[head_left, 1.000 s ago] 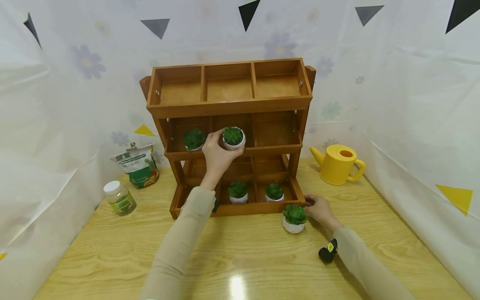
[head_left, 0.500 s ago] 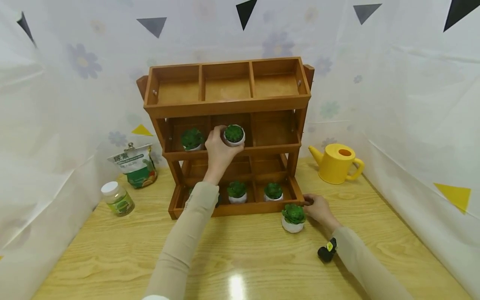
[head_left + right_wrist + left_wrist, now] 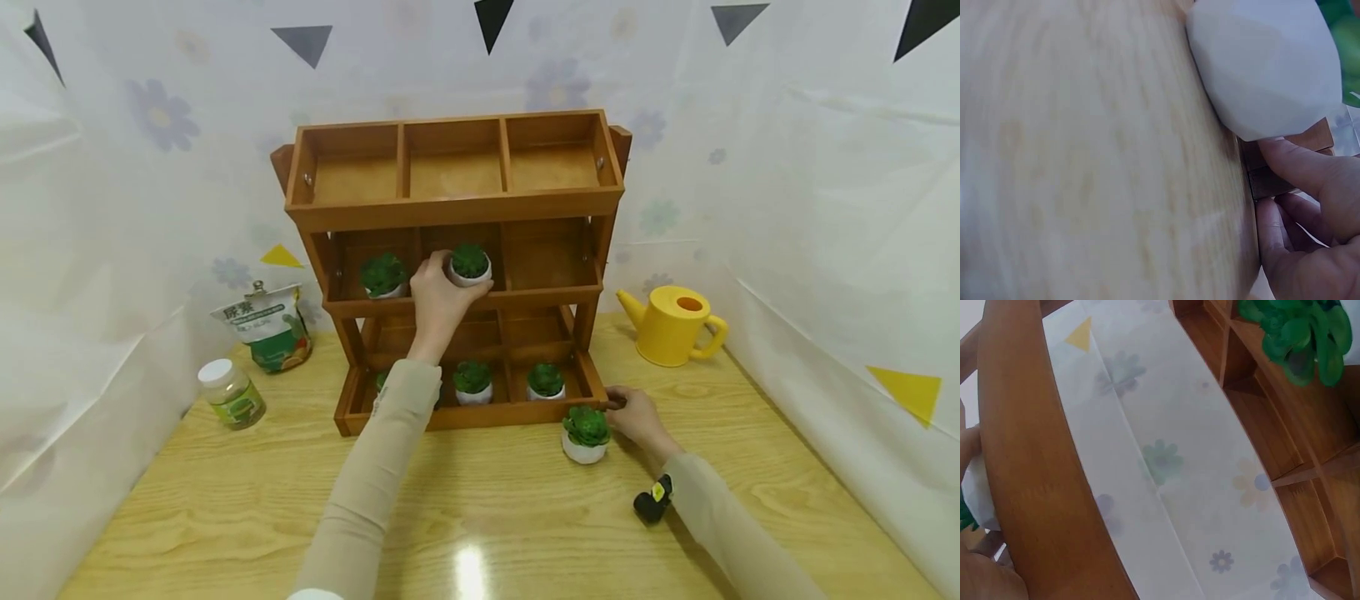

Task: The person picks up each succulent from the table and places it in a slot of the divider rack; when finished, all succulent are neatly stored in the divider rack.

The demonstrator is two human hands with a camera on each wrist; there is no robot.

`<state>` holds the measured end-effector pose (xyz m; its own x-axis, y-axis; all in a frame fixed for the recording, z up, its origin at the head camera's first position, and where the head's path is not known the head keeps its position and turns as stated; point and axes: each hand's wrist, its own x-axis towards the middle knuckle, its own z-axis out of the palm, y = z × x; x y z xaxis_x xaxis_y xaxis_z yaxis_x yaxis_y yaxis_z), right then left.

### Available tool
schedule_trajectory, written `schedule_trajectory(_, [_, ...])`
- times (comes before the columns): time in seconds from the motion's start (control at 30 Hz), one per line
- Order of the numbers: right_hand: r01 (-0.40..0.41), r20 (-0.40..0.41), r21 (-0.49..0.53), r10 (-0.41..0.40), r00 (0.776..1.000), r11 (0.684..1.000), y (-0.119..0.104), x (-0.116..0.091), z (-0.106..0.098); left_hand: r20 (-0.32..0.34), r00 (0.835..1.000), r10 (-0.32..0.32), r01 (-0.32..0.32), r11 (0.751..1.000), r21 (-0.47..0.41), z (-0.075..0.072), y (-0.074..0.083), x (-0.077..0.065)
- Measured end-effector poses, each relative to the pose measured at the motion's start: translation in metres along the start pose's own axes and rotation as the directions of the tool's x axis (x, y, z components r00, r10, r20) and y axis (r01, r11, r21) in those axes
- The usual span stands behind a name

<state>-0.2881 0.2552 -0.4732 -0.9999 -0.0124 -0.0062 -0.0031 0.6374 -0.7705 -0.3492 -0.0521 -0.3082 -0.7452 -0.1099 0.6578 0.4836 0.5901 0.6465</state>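
Observation:
My left hand (image 3: 438, 307) grips a small succulent in a white pot (image 3: 471, 268) at the middle compartment of the wooden shelf's middle tier. In the left wrist view, that pot (image 3: 981, 495) and part of the hand show at the left edge, partly hidden by a board. Low at the right, my right hand (image 3: 637, 419) pinches the front corner of the wooden shelf (image 3: 457, 210) between thumb and fingers (image 3: 1291, 159). Just left of it, another potted succulent (image 3: 585, 435) stands on the table. A further potted succulent (image 3: 384, 275) sits in the middle tier's left compartment.
The bottom tier holds more succulents, such as one in its middle (image 3: 473, 382) and one at its right (image 3: 546, 382). A yellow watering can (image 3: 672, 325) stands right of the shelf. A green-and-white bag (image 3: 272, 328) and a white-lidded jar (image 3: 232, 393) are at the left.
The pot in my left hand has tipped more upright, showing more of its side, and shifted slightly right within the compartment. My right hand stays at the shelf corner.

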Motion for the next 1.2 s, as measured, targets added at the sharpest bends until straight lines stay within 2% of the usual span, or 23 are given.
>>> schedule_trajectory(0.17, [0.004,0.011,0.002,-0.004,1.000,1.000,0.0004,0.0002,-0.0001,0.021,0.999,-0.048,0.047,0.999,0.010,-0.0031,0.0004,-0.0009])
schedule_trajectory(0.37, [0.014,0.003,0.018,-0.014,1.000,1.000,0.0013,0.0014,-0.0014,0.035,0.997,-0.070,0.068,0.997,0.040,-0.0049,0.0021,0.0016])
schedule_trajectory(0.67, [0.022,0.000,0.017,-0.022,1.000,1.000,0.0010,-0.0001,-0.0028,0.094,0.986,-0.138,0.132,0.989,0.065,-0.0061,0.0074,0.0046])
schedule_trajectory(0.83, [0.018,-0.005,-0.003,-0.018,1.000,1.000,0.0003,0.0006,-0.0031,0.108,0.985,-0.137,0.130,0.989,0.069,-0.0068,0.0065,0.0046])
schedule_trajectory(1.07, [0.022,0.003,-0.008,-0.022,1.000,1.000,0.0009,0.0004,-0.0019,0.114,0.990,-0.086,0.073,0.990,0.121,-0.0058,0.0024,0.0037])
schedule_trajectory(1.2, [0.026,0.006,-0.001,-0.026,1.000,1.000,0.0008,0.0001,-0.0015,0.112,0.990,-0.086,0.071,0.989,0.130,-0.0058,0.0017,0.0030])
